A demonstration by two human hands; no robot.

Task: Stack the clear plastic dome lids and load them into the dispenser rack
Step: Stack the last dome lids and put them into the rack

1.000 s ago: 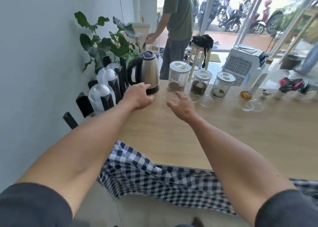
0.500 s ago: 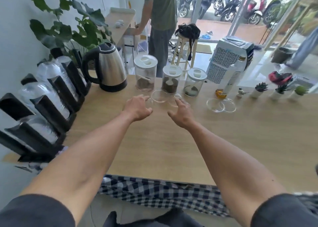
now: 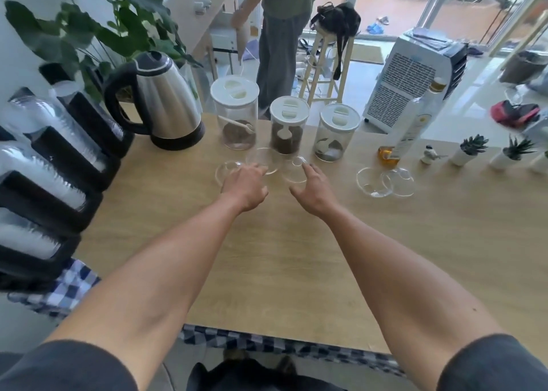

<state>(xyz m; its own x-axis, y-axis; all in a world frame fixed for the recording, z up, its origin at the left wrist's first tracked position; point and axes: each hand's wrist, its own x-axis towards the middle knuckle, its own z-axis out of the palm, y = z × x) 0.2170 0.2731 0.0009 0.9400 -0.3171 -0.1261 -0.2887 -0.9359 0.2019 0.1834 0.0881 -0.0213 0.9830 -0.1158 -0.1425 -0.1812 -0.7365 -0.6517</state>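
Observation:
Three clear dome lids lie on the wooden counter (image 3: 296,257) in front of the jars: one at the left (image 3: 226,169), one in the middle (image 3: 265,158), one at the right (image 3: 294,171). My left hand (image 3: 244,187) hovers with loosely curled fingers at the left and middle lids; contact is unclear. My right hand (image 3: 312,190) is spread, its fingertips at the right lid's near edge. Two more lids (image 3: 372,183) (image 3: 398,181) overlap farther right. The black dispenser rack (image 3: 56,183), with lid stacks in its slots, stands along the left edge.
A steel kettle (image 3: 166,103) stands behind the rack. Three jars with white tops (image 3: 234,115) (image 3: 287,126) (image 3: 336,132) line the back edge, then an oil bottle (image 3: 409,132) and small potted plants (image 3: 471,150). A person (image 3: 281,34) stands beyond the counter. A checked cloth (image 3: 65,290) hangs at the near left.
Both hands have reached forward to the three lids in front of the jars. The view has shifted right and down, away from the rack.

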